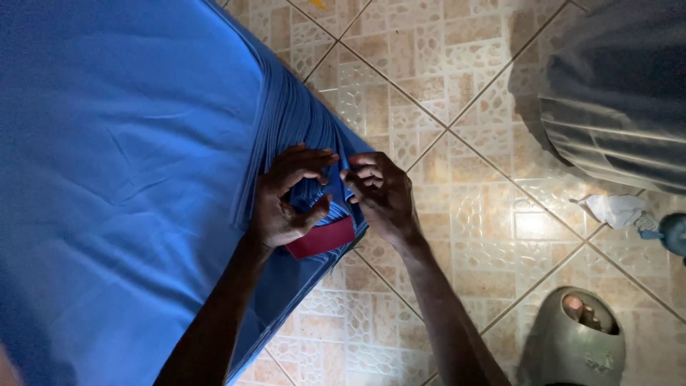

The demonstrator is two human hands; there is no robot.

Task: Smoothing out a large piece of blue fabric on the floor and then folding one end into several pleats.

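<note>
Fingers of the left hand curl tight round a bunch of gathered blue sheet, the thumb pressed up against the folds. Those of the right hand are bent close and pinch the same bunch from 3 o'clock, so the two hands meet, nearly touching, at the bed's corner. Pleats fan out from that grip toward 11 o'clock, up along the edge of the bed. At 6 o'clock of the left hand, just under the thumb, a dark red patch of mattress shows where the sheet does not cover it. Smooth sheet, lightly creased, fills everything from 7 to 11 o'clock.

Patterned beige floor tiles lie beyond the corner. At 5 o'clock a foot in a grey clog stands on them. Toward 3 o'clock a crumpled white scrap lies on the floor, and at 2 o'clock hangs grey striped cloth.
</note>
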